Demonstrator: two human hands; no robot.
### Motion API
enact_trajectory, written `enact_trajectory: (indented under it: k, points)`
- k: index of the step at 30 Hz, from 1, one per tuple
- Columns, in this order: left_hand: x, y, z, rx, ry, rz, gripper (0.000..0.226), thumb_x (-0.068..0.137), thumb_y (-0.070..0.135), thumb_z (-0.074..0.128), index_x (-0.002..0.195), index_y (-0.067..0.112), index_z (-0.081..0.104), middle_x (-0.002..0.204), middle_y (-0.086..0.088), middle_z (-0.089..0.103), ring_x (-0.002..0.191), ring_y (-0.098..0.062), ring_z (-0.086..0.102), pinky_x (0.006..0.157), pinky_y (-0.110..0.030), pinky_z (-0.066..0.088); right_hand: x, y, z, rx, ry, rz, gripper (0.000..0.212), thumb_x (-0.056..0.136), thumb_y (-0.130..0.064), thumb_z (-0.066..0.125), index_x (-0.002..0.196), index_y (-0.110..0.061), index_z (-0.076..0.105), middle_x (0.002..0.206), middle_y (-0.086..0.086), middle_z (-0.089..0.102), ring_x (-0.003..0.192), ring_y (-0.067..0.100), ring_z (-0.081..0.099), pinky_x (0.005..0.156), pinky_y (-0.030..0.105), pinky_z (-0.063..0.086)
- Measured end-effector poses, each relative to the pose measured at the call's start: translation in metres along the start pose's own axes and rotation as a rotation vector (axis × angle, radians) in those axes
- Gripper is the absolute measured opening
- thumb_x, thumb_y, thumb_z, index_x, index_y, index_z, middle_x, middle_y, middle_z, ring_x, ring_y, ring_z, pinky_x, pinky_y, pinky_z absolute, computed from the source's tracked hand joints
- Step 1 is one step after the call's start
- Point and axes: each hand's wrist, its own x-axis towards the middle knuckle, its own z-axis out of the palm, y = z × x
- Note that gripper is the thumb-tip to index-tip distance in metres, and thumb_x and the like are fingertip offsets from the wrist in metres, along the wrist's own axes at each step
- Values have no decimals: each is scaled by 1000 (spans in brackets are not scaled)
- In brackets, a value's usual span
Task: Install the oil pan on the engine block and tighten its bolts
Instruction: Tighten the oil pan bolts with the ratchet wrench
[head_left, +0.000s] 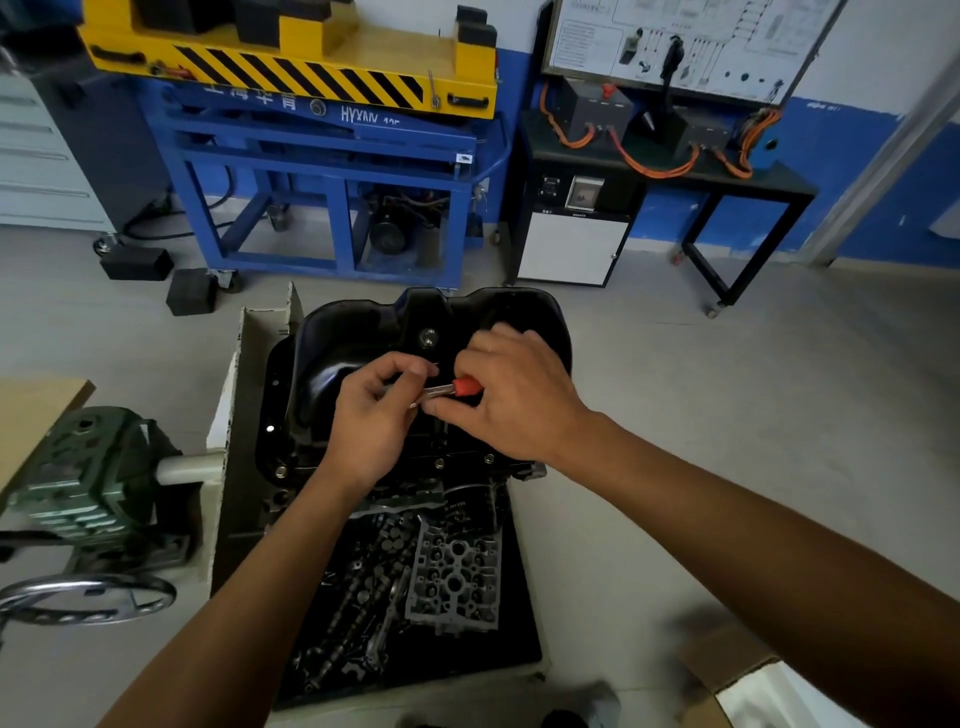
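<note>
The black oil pan (363, 332) lies upside-down on the engine block (457, 499), with several bolts (281, 471) showing along its near flange. Over the pan, my right hand (511, 400) grips a tool with a red handle (466, 386) and a silver shaft. My left hand (371, 415) pinches the silver shaft end of that tool with curled fingers. Both hands hover just above the pan's near half. The tool's tip is hidden between my fingers.
A black tray (498, 649) below the block holds a cylinder head part (454, 577) and camshafts. A green gearbox with handwheel (88, 499) stands at left. A blue and yellow lift table (322, 130) and a black trainer bench (665, 171) stand behind. A cardboard box (737, 675) sits at bottom right.
</note>
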Motion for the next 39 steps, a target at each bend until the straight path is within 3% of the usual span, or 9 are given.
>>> enact_trajectory:
  k: [4,11,18,23,27,31,35,39]
  points:
    - [3,-2,6,-21,92,-4,26,92,24,50,77,27,71,57,5,51,50,-8,40,47,-20,34,-15,-2,5,222,48,117,37,85,-54,71,77,-18,64,66,-8,57,61,11,52,56,33,44]
    - [6,0,5,36,132,-54,28,85,19,46,79,29,72,54,3,49,47,-11,36,43,-22,31,-26,-10,7,208,79,196,39,85,-56,69,71,-19,65,60,-7,59,56,10,54,52,29,42]
    - [2,11,5,41,110,-103,29,99,0,46,86,11,68,52,12,49,45,-2,38,44,-15,32,-26,-8,4,326,40,186,26,84,-49,71,73,-26,64,60,-12,58,55,5,54,51,22,36]
    - [-3,23,-1,1,-23,-129,24,101,13,54,83,14,68,56,8,49,48,-7,36,44,-17,28,-17,-2,-1,494,-41,187,18,81,-40,78,80,-24,72,65,-8,65,59,10,60,58,38,53]
    - [-2,39,-10,-109,-77,-66,18,93,28,58,85,20,72,58,1,40,48,-9,31,47,-24,23,-11,0,-11,708,28,261,14,76,-33,85,83,-29,75,77,-11,72,72,6,68,70,27,57]
    - [-4,48,-28,-196,39,4,19,92,23,53,89,13,69,65,1,45,53,-10,36,54,-24,27,-12,-20,-6,1016,197,350,22,73,-21,88,87,-31,74,86,-14,75,81,1,70,72,12,51]
    - [-16,50,-40,-208,178,61,17,97,23,54,91,12,64,68,7,53,59,-9,40,54,-17,34,-9,-50,8,1192,282,406,27,77,-14,85,88,-35,73,87,-14,74,83,2,69,73,14,51]
    - [-25,47,-42,-207,257,50,18,99,21,47,92,12,61,73,5,54,63,-11,39,58,-19,35,-4,-62,15,1352,317,475,23,81,-7,81,89,-27,73,78,-2,71,67,6,64,61,16,49]
